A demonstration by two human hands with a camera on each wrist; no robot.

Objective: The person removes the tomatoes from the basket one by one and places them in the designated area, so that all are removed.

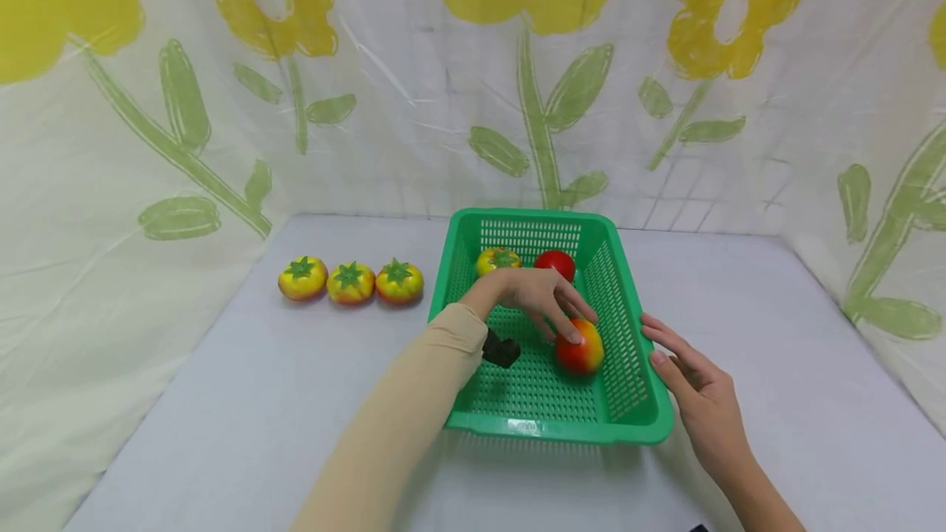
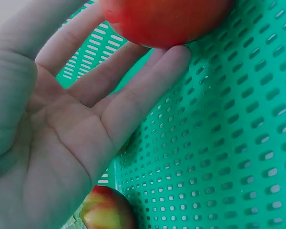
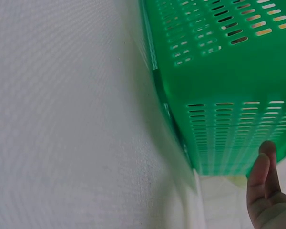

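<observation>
My left hand (image 1: 543,294) reaches down into the green basket (image 1: 547,435). Its fingertips are around a rounded, tomato-like red-and-yellow fruit (image 1: 581,355), low in the basket near the right wall. In the left wrist view that fruit (image 2: 171,21) hides some of the fingertips, and the thumb tip is out of frame. Extended fingers of my right hand (image 1: 702,401) touch the basket's right rim from outside; in the right wrist view the hand (image 3: 271,191) is partly cut off beside the wall. Farther back in the basket lie a yellow fruit (image 1: 498,259) and a red one (image 1: 556,263).
Left of the basket, three yellow-and-red fruits with green leafy tops stand in a row: one at the left (image 1: 302,278), one in the middle (image 1: 351,283), one at the right (image 1: 399,282). A flower-painted white cloth (image 1: 399,162) hangs behind the white table (image 1: 244,401).
</observation>
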